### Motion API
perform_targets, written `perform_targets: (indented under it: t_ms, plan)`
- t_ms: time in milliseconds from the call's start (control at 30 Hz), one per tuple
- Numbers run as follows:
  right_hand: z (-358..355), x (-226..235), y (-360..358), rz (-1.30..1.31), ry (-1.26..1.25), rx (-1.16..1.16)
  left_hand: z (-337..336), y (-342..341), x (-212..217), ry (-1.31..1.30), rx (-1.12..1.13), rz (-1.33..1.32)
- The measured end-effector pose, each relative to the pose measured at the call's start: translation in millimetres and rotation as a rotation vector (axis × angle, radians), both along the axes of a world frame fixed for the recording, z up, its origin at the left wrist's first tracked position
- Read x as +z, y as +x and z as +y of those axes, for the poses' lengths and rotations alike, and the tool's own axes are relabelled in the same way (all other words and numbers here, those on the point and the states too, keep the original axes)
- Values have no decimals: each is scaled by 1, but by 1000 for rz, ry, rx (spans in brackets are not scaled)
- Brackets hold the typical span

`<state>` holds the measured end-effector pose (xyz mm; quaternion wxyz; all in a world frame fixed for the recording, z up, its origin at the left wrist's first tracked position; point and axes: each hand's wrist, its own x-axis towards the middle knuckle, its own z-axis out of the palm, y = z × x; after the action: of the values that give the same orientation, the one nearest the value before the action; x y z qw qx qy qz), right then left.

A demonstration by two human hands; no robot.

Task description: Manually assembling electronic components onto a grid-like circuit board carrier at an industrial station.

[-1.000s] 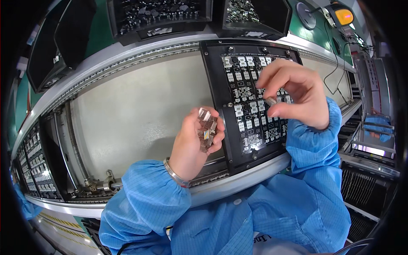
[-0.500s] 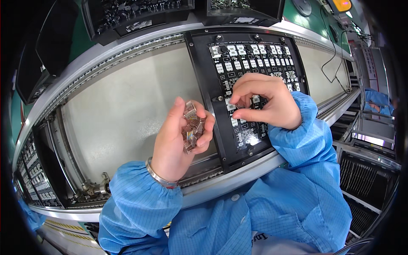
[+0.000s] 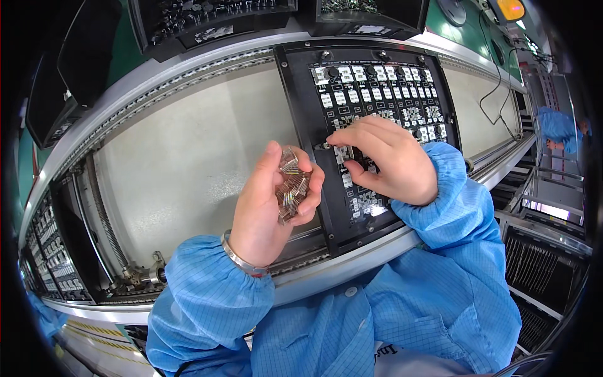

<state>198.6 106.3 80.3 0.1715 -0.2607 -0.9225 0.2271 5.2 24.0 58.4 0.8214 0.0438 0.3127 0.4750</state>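
Over the circuit board (image 3: 370, 103), your right hand (image 3: 344, 154) is narrowed, whether on a piece I cannot tell; alongside, your left hand (image 3: 260, 204) cups small metallic parts (image 3: 292, 188), probably keeping them within reach.

We see glossy, metal-looking small parts (image 3: 293, 191), a smooth matt frame (image 3: 301, 107) (plastic by its look), and matt cloth sleeves (image 3: 217, 273).

Open room lies left of the circuit-board frame (image 3: 300, 94); black bins (image 3: 264, 24) block the far side.
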Motion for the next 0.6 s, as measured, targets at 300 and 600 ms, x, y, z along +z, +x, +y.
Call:
perform_targets:
  t_ms: [300, 600]
  plan:
    - [-2, 0, -2, 23, 55, 21, 1, 4, 1, 21, 11, 22]
    - [-13, 2, -5, 4, 118, 4, 2, 6, 2, 32, 32, 46]
